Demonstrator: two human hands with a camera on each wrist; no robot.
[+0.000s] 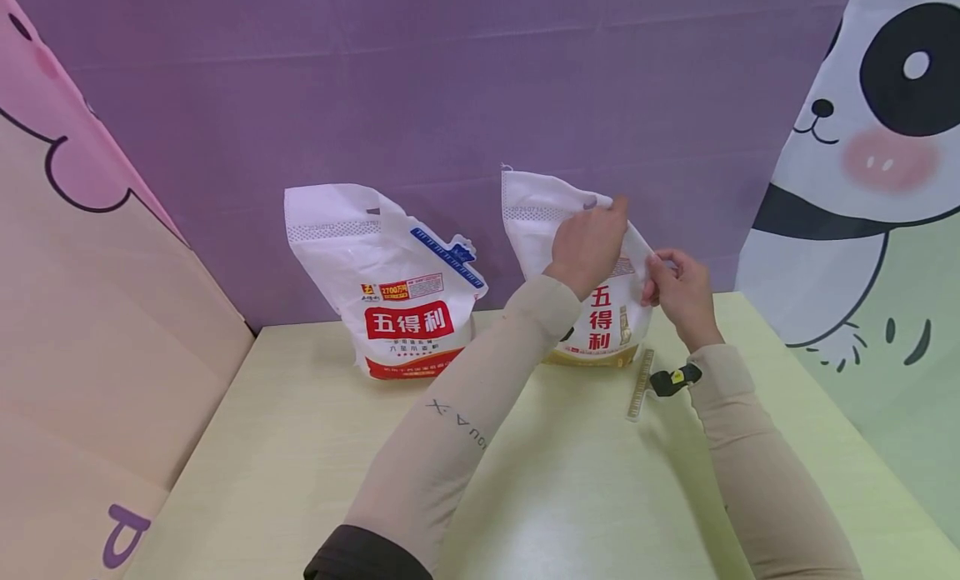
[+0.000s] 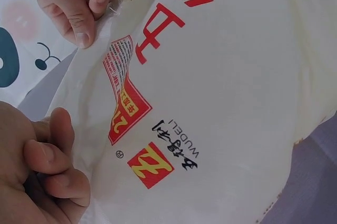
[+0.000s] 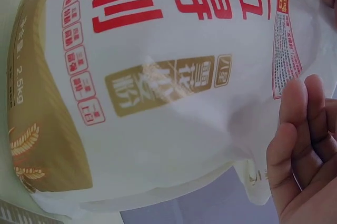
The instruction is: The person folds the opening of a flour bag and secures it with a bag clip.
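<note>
A white flour bag with a gold base and red characters stands upright at the back of the table. My left hand grips its top edge, fingers curled around the film. Lower on the right side, my right hand pinches the slanting edge between thumb and fingers. The left wrist view shows the bag's front close up, with the left hand and right hand along one edge. In the right wrist view, the right hand's fingers curl beside the bag's printed face.
Left of it stands a second white flour bag with a red base, a blue ruler-like strip along its slanted top corner. A clear strip with gold marks lies on the table near the right wrist. A purple backdrop hangs behind.
</note>
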